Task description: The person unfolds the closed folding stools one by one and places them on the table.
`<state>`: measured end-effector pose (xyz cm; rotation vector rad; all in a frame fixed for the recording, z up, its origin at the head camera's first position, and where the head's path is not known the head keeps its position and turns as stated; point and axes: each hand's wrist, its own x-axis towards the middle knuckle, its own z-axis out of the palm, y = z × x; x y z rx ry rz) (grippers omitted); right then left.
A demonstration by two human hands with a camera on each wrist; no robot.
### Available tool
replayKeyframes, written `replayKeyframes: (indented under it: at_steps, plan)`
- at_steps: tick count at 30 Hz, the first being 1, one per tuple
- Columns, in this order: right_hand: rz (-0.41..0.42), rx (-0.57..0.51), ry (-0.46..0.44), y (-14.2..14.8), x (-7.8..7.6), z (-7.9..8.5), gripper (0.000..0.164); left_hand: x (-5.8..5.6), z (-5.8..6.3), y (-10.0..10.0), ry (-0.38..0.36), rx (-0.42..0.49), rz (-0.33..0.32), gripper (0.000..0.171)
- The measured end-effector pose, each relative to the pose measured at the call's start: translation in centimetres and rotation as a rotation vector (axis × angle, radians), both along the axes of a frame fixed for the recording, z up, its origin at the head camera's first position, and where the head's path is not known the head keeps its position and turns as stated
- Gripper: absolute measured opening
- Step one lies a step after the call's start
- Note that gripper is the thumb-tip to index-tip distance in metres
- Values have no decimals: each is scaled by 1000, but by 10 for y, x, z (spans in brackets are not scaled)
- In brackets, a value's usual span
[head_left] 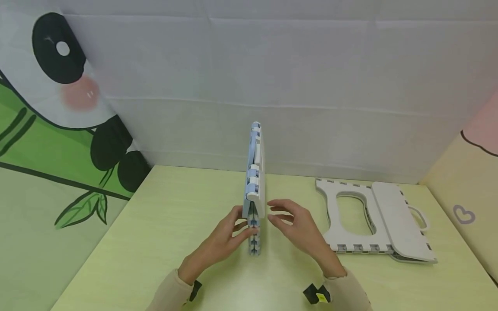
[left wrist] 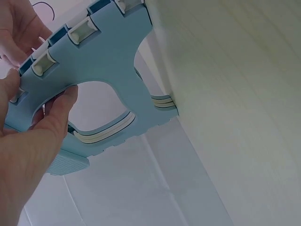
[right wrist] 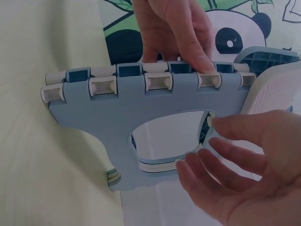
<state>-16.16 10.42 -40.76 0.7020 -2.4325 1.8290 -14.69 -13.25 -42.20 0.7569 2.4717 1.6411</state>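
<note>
A blue and white folding step stool [head_left: 252, 190] stands folded on its edge on the table, seen nearly edge-on in the head view. My left hand [head_left: 225, 235] grips its near hinged edge. In the left wrist view, the thumb lies on the hinges of the blue leg panel [left wrist: 113, 52] and the fingers reach to its oval opening. My right hand [head_left: 297, 222] is just right of the stool, fingers apart and loosely bent, holding nothing. The right wrist view has these fingers [right wrist: 225, 162] in front of the opening; whether they touch the panel I cannot tell.
A second folding stool, white [head_left: 400, 220], lies flat on the table at the right, its handle loop toward the right wall. A pale cloth wall [head_left: 295, 129] closes off the back. Panda-print cloth [head_left: 85, 142] hangs at the left.
</note>
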Motion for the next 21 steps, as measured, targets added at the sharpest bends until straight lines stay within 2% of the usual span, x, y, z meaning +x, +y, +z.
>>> replayKeyframes:
  at_steps: [10,21]
  plan:
    - [54,52,35,-4,2,-6,35,1,-1,-1,15,-4,3,56]
    - [117,39,30,-7,2,-9,34,1,-2,-1,26,-14,8,55]
